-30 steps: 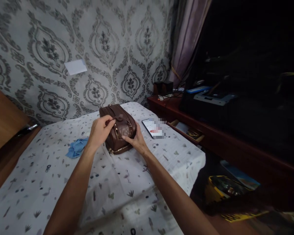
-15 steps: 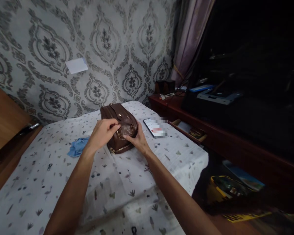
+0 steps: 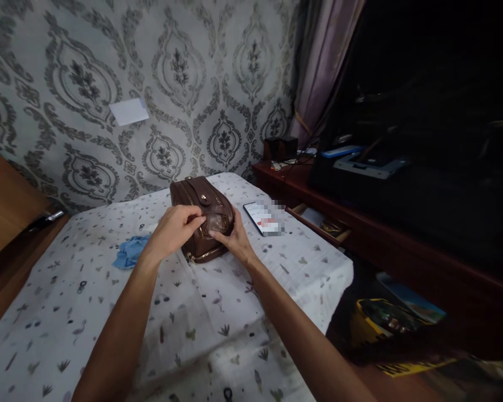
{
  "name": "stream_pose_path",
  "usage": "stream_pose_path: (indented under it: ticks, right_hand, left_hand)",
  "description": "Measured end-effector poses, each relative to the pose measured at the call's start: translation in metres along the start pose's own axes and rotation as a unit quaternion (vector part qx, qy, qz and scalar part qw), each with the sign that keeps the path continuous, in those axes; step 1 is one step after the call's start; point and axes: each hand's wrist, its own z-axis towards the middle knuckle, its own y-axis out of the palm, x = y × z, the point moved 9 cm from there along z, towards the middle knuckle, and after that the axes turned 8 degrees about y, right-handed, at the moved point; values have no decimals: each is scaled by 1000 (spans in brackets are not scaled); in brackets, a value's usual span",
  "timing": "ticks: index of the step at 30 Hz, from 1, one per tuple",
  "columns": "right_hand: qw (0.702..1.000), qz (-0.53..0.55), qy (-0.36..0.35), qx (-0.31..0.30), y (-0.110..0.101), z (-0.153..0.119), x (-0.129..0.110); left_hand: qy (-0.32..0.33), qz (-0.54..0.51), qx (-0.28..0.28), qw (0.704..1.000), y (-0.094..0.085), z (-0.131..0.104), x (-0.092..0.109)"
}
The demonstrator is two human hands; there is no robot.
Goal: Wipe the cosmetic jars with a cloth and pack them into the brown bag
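A brown leather bag (image 3: 205, 192) with gold-coloured zippers and a snap flap rests on the patterned white bed sheet (image 3: 209, 312). My left hand (image 3: 176, 228) is closed in a pinch at the zipper of the bag's small front pocket; the pull itself is hidden by the fingertips. Gripping the bag's right side, my right hand (image 3: 236, 241) has its thumb pressed on the front face and its fingers wrapped round the edge. To the left of my left wrist lies a crumpled blue cloth (image 3: 129, 251). A phone (image 3: 260, 218) with a lit screen lies right of the bag.
On the right stands a dark red desk (image 3: 385, 234) with a partly pulled-out drawer (image 3: 318, 223) beside the bed. Below it is a yellow-and-black container (image 3: 366, 324). Wooden furniture (image 3: 12, 206) borders the left. Patterned wallpaper (image 3: 180, 72) closes off the back.
The whole view has shifted slightly to the left. Both hands keep nearly the same hold and place on the bag.
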Motion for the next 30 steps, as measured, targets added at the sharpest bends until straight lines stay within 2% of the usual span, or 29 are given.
stream_pose_path:
  ticks: [5, 8, 14, 20, 23, 25, 28, 30]
  right_hand:
    - [1000, -4, 3, -3, 0, 0, 2]
    - [1000, -11, -7, 1, -1, 0, 0]
    - [1000, -15, -6, -1, 0, 0, 0]
    - [1000, -11, 4, -5, -1, 0, -2]
    - [1000, -14, 8, -6, 0, -1, -3]
    - [1000, -22, 16, -4, 0, -1, -2]
    - [999, -38, 21, 5, -1, -1, 1]
    - [999, -45, 18, 6, -2, -1, 1]
  left_hand:
    - [-12, 74, 57, 996, -9, -3, 6]
    - [-42, 99, 73, 992, -11, -5, 5]
    - [-67, -16, 60, 996, 2, -2, -1]
    - [-42, -83, 114, 989, 15, -7, -7]
    - [2, -46, 135, 990, 21, -19, -4]
    - [58, 16, 150, 987, 26, -29, 4]
    - [164, 115, 167, 965, 41, -45, 21]
    - [209, 165, 168, 949, 54, -53, 27]
